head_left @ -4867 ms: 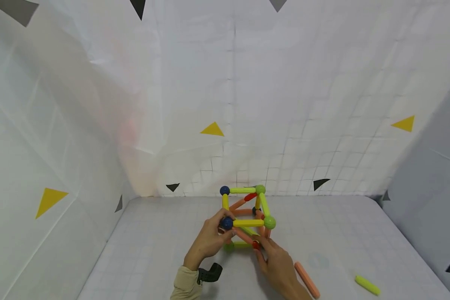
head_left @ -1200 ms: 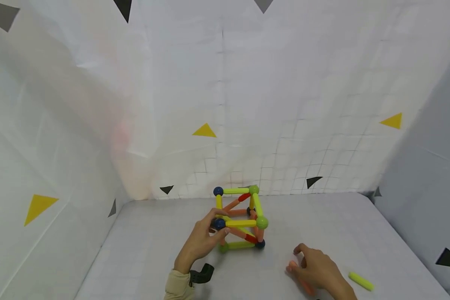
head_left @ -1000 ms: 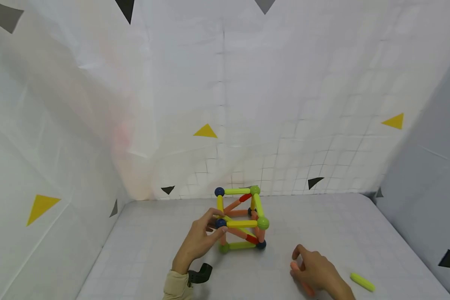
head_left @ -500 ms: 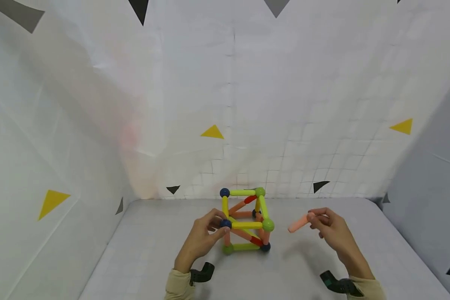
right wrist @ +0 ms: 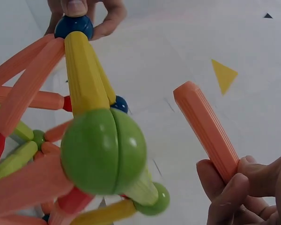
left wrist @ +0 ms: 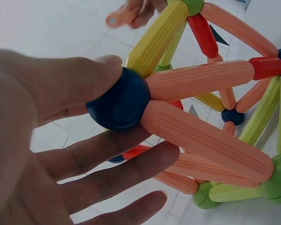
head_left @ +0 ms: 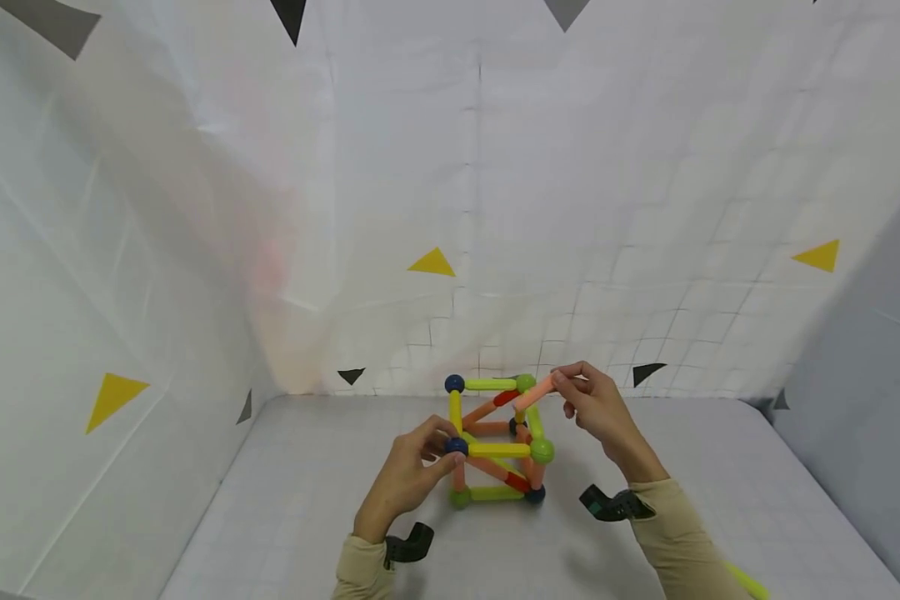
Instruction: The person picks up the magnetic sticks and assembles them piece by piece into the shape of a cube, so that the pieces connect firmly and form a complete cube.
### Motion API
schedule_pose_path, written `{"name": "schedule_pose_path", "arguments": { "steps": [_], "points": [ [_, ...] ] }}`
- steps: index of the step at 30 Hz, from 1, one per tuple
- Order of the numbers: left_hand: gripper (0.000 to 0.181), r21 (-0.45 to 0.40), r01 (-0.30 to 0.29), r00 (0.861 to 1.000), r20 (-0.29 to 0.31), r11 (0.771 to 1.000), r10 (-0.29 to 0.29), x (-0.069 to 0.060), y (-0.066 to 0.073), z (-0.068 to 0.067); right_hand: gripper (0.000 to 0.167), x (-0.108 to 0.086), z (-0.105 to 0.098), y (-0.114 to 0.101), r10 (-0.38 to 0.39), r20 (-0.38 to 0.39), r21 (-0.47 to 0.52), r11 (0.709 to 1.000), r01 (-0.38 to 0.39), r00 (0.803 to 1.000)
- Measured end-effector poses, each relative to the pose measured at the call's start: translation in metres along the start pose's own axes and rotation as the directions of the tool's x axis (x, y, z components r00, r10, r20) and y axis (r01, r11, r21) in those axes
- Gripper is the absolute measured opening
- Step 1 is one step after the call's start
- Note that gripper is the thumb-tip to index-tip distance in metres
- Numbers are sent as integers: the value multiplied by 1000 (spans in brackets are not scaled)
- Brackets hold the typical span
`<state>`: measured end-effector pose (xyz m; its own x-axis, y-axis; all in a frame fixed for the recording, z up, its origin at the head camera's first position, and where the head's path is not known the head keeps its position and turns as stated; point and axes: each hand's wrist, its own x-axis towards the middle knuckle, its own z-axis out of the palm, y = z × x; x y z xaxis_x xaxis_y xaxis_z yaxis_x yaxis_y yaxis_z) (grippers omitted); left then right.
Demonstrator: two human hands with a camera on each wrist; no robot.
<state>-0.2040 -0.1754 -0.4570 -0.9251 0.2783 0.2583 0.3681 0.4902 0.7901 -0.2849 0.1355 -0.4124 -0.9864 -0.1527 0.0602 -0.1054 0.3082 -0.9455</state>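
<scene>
A box-shaped frame of coloured rods and balls (head_left: 498, 450) stands on the table, with orange-and-red diagonals on its sides. My left hand (head_left: 407, 477) pinches the dark blue ball (left wrist: 119, 101) at its upper near-left corner between thumb and fingers. Above the frame's right side, my right hand (head_left: 600, 410) pinches one end of a loose orange rod (right wrist: 207, 129). The rod's free end points left and down, over the frame's top right edge; in the right wrist view it is apart from the green ball (right wrist: 103, 151).
A yellow-green rod (head_left: 747, 581) lies on the table (head_left: 307, 500) at the lower right, partly behind my right sleeve (head_left: 678, 533). White sheets marked with yellow and black triangles wall the back and sides.
My right hand has left the frame, picked up the orange rod from the table at the right, and carried it up and left to the frame. My left hand has kept hold of the blue ball.
</scene>
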Motion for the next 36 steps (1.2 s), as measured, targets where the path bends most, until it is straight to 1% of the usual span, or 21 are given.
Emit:
{"name": "schedule_pose_path", "arguments": {
  "steps": [5,9,14,17,19,24,27,31,34,36],
  "points": [
    [23,-2,-12,1000,-2,1000,12,1,1,1,37,9,21,-8,-27,31,-51,998,28,999],
    [24,-4,-15,1000,-6,1000,15,0,1,2,33,10,37,-13,-66,46,-105,992,70,997],
    [25,-12,-9,1000,-12,1000,9,0,1,3,29,10,55,-15,-136,42,-220,965,142,990],
    [25,-19,-5,1000,-15,1000,5,-1,2,4,27,9,62,-16,-157,39,-274,948,162,987],
    [25,-22,-4,1000,-17,1000,4,-1,2,4,26,8,66,-18,-172,39,-306,936,175,984],
    [25,-40,-1,1000,-19,999,0,-2,1,3,23,5,73,-23,-169,28,-365,916,168,985],
    [25,-65,-2,1000,-21,998,1,-2,-1,3,25,4,75,-23,-154,35,-389,908,155,987],
    [25,-95,1,1000,-18,995,-3,-1,-2,4,26,3,77,-25,-153,53,-403,901,161,987],
    [25,-112,7,1000,-14,994,-9,0,-3,5,26,4,77,-25,-161,49,-417,893,167,986],
    [26,-130,13,1000,-9,991,-14,0,-3,5,27,3,78,-24,-169,40,-440,882,170,985]
  ]
}}
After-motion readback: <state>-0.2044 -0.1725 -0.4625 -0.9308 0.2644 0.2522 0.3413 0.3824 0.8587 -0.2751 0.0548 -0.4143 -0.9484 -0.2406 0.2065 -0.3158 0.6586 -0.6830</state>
